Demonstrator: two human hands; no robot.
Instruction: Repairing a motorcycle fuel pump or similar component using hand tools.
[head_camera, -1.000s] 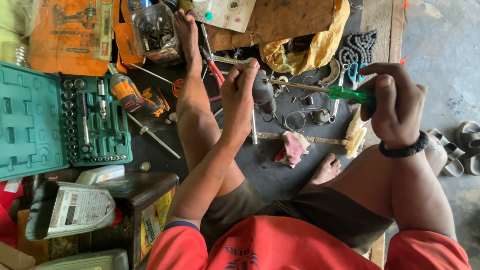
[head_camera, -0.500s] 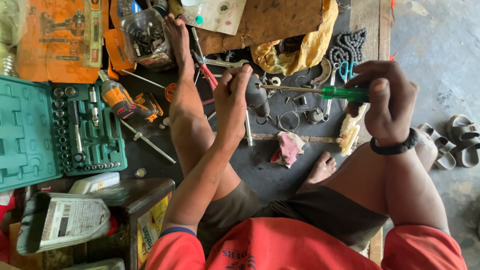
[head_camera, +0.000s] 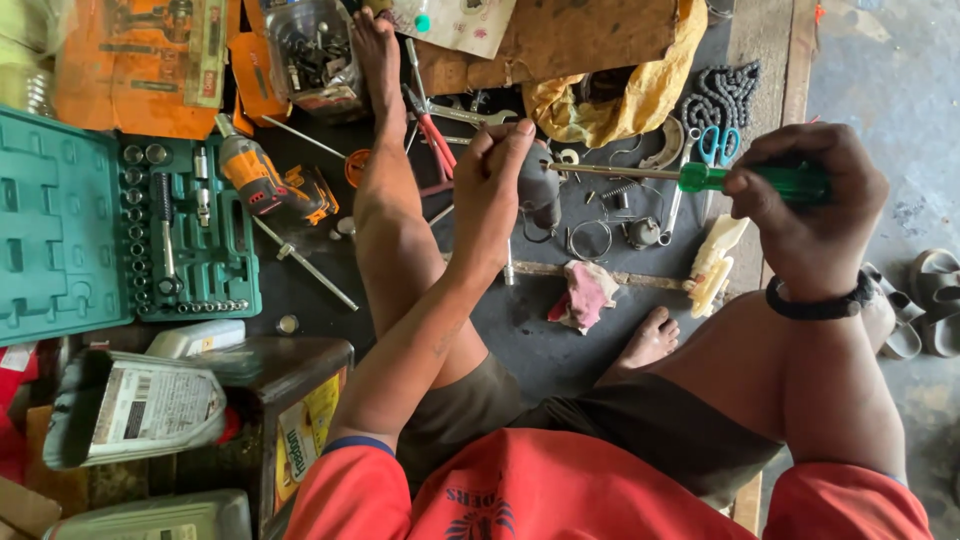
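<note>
My right hand (head_camera: 810, 205) grips the green handle of a screwdriver (head_camera: 760, 180), whose shaft points left toward a dark grey metal part (head_camera: 540, 190). My left hand (head_camera: 495, 180) is closed around that part and holds it above the dark mat. The screwdriver's tip meets the part near my left fingers. I sit on the floor with my left leg (head_camera: 395, 210) stretched forward and my right foot (head_camera: 645, 340) tucked in.
A teal socket set case (head_camera: 60, 240) lies open at left, with an orange cordless driver (head_camera: 265, 180) beside it. Red-handled pliers (head_camera: 435, 135), blue scissors (head_camera: 715, 145), a chain (head_camera: 720, 95), a pink rag (head_camera: 585, 295) and small parts litter the mat. Oil cans (head_camera: 140, 410) stand at lower left.
The view has shifted slightly. Both hands stay on the part and the screwdriver, with the right hand a little lower and the shaft still against the part.
</note>
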